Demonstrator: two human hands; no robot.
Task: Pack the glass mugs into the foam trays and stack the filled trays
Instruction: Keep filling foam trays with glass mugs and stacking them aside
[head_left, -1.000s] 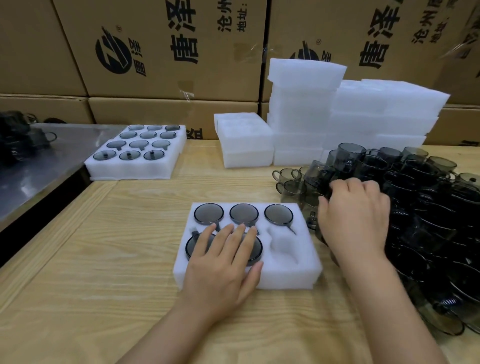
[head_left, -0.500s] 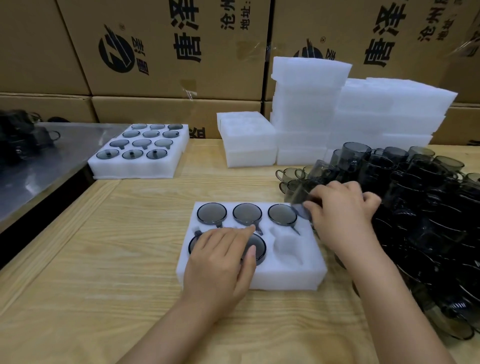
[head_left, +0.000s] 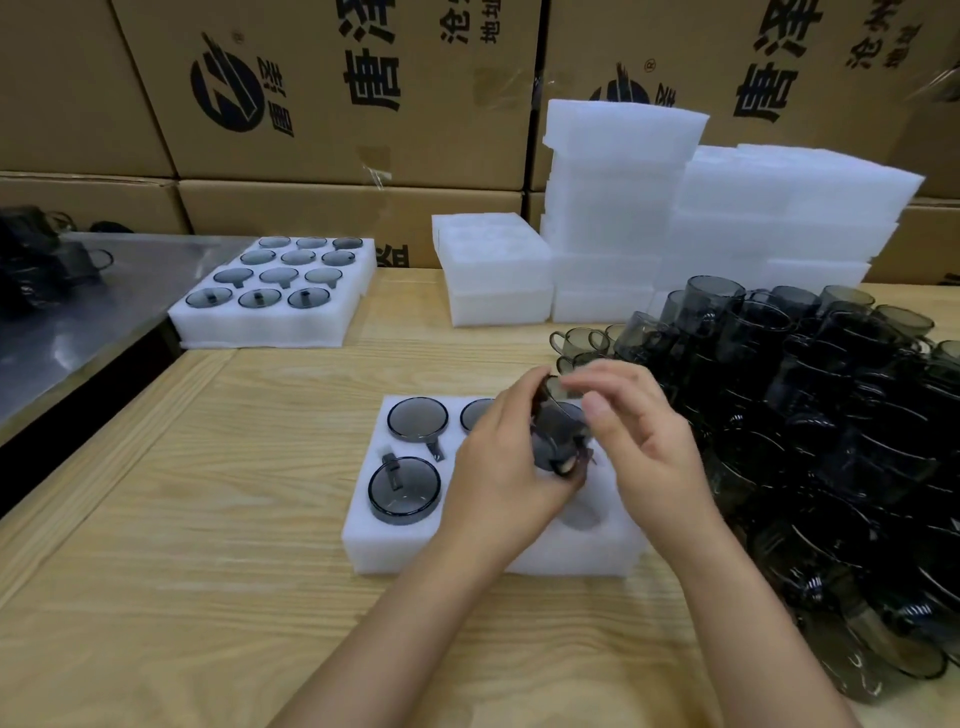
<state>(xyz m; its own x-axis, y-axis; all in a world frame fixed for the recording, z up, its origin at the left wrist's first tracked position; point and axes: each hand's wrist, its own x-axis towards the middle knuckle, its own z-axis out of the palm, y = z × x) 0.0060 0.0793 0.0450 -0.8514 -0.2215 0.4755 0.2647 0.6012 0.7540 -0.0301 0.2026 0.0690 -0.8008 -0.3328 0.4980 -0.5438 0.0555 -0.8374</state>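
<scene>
With the left hand (head_left: 506, 478), grips a smoky glass mug (head_left: 558, 434), fingers curled round its body, tilted and held just above the right half of the near foam tray (head_left: 363, 525). Holds the right hand (head_left: 654, 447) close against the same mug from the right, thumb and forefinger by the rim, other fingers loosely spread; cannot tell through the blur whether pinching or only touching.

Already seated in that tray: a far-left mug (head_left: 418, 418), a second mug (head_left: 474, 413) beside it half hidden behind the left hand, and a nearer mug (head_left: 404, 488) with its handle lying across the top. Below the hands, one bare pocket (head_left: 583, 513).

Off to the right, touching nothing in the tray: a dark pile of loose mugs (head_left: 831, 415) on the wooden table (head_left: 208, 571). At the back left, a filled tray (head_left: 270, 332) of twelve mugs. Behind, stacks of white foam trays (head_left: 623, 208) against printed cardboard boxes (head_left: 337, 114).
</scene>
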